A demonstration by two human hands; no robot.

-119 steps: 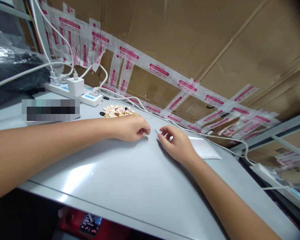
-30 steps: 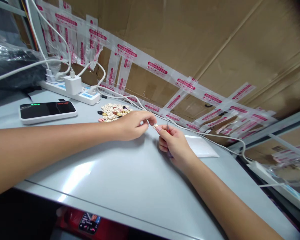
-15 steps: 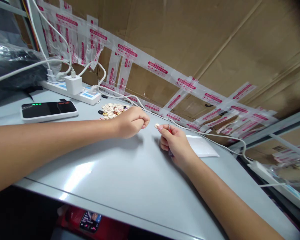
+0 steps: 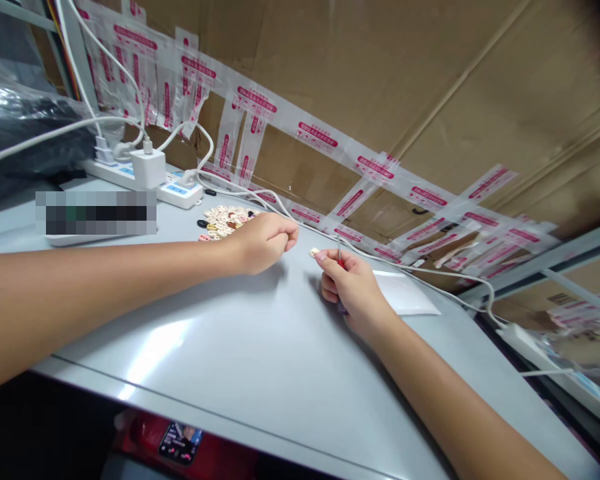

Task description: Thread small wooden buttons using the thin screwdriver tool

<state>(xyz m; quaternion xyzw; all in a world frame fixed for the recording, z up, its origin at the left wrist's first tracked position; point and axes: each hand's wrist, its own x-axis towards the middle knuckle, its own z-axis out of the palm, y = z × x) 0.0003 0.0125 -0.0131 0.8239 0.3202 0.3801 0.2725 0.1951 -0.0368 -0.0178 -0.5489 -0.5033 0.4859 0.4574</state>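
Note:
My left hand (image 4: 265,244) is closed, fingers curled in, just above the grey table; whatever it may hold is hidden. Behind its wrist lies a pile of small rounded pieces (image 4: 225,219), mostly cream, with some brown, yellow, pink and black. To the right, my right hand (image 4: 350,283) is closed, pinching a small cream piece (image 4: 314,253) between thumb and forefinger. The same hand also grips a slim tool (image 4: 339,261) with a thin metal shaft pointing up and a red part; its dark lower end shows below the fingers. A white sheet or packet (image 4: 410,295) lies behind that hand.
A white power strip (image 4: 180,193) with plugs and cables stands at the back left. Before it lies a blurred-out flat device (image 4: 100,220). A taped cardboard wall (image 4: 330,80) bounds the back. Below the table's front edge a lit phone screen (image 4: 181,443) shows.
My left hand has shifted very slightly left. The cream piece in my right fingertips has turned a little; my right hand stays in place.

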